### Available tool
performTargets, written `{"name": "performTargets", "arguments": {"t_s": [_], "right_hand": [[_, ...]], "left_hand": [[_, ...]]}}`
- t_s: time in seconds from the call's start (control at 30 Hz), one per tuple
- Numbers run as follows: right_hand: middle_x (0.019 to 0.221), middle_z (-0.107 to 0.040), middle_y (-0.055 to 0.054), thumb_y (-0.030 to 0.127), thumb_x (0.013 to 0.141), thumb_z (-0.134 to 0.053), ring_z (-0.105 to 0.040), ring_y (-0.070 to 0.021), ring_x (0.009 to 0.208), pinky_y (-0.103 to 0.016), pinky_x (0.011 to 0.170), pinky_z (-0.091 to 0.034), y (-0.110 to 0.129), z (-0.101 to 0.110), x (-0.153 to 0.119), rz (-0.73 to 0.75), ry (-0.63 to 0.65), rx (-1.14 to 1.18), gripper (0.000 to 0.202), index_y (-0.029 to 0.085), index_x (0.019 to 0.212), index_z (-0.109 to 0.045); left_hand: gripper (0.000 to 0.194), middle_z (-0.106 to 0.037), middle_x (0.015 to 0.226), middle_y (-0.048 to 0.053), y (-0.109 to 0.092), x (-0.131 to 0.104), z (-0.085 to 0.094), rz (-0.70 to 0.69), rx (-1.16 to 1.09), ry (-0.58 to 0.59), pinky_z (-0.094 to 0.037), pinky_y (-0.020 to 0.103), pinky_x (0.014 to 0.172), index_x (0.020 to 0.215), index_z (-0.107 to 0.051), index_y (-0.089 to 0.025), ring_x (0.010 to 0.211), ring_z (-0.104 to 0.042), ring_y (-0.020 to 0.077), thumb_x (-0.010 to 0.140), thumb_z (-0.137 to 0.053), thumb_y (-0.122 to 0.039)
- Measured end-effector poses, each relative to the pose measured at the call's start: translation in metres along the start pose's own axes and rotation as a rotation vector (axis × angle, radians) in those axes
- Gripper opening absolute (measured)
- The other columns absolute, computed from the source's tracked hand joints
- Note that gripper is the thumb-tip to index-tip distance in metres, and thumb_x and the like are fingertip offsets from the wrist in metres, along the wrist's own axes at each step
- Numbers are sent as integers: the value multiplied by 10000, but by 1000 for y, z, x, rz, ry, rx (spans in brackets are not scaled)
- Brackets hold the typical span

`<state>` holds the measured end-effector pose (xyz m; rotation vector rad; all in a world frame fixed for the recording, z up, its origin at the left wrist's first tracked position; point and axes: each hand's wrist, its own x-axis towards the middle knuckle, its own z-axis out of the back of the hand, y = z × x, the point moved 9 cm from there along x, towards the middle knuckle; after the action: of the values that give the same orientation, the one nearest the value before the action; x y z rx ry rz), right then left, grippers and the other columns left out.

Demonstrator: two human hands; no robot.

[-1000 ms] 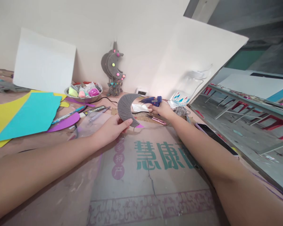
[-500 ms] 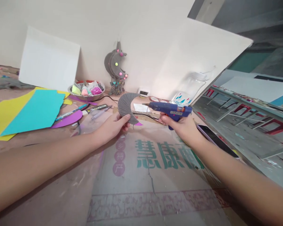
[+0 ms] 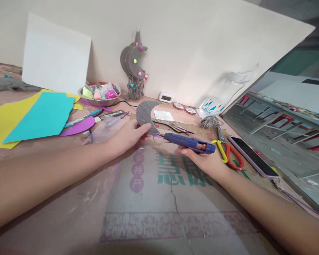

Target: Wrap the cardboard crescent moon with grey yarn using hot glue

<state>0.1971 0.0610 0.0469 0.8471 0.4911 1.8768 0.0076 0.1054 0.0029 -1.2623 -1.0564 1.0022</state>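
Observation:
A crescent moon wrapped in grey yarn (image 3: 144, 114) is pinched at its lower part between the thumb and fingers of my left hand (image 3: 131, 134). A little purple shows at the crescent's lower tip, with a loose strand of yarn below it. My right hand (image 3: 202, 157) is closed around a blue hot glue gun (image 3: 187, 141). The gun's nozzle points left, right by the crescent's lower tip; whether they touch I cannot tell. Under both hands lies a clear sheet over printed cardboard (image 3: 149, 209).
Scissors (image 3: 230, 156), grey yarn (image 3: 210, 122) and a phone (image 3: 252, 156) lie to the right. Behind are a plastic jar (image 3: 220, 94), a small clock (image 3: 166, 97), a decorated moon hanging (image 3: 134, 65) and a bowl of clay packets (image 3: 99, 101). Coloured sheets (image 3: 39, 118) spread at left.
The glue gun has come down and left, from above the crescent's lower tip to right beside it. My view has shifted, and the scissors and grey yarn have come into sight.

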Motion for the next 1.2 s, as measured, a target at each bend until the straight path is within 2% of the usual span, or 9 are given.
{"name": "performTargets", "arguments": {"t_s": [0.17, 0.5, 0.77, 1.2], "right_hand": [[649, -546, 0, 440, 737, -630, -541, -149, 606, -268, 568, -448, 3, -5, 1, 8, 41, -19, 264, 194, 717, -535], [645, -523, 1, 491, 715, -629, -522, -151, 603, -262, 565, -446, -5, -4, 1, -20, -5, -76, 318, 193, 718, -517], [592, -464, 30, 470, 718, -640, -476, -122, 560, -231, 512, -405, -9, -8, -1, -61, 37, -35, 317, 195, 704, -482], [624, -515, 18, 451, 727, -646, -525, -145, 594, -254, 555, -459, -19, -5, -3, -58, -6, -89, 280, 211, 740, -504]], "left_hand": [[194, -584, 629, 12, -2, 2, 4, -22, 66, -24, -394, 212, 477, 706, -559, -170, 515, -508, 105, 787, -540, -345], [183, -589, 617, 14, -7, 2, 2, -30, 76, -23, -394, 218, 499, 685, -553, -168, 528, -517, 116, 761, -538, -333], [186, -580, 651, 9, -6, 0, 0, 1, 56, -1, -371, 210, 476, 718, -555, -173, 542, -507, 107, 772, -537, -350], [178, -559, 624, 5, -9, -2, -2, 12, 29, 7, -358, 208, 465, 672, -531, -177, 521, -485, 102, 773, -545, -324]]}}
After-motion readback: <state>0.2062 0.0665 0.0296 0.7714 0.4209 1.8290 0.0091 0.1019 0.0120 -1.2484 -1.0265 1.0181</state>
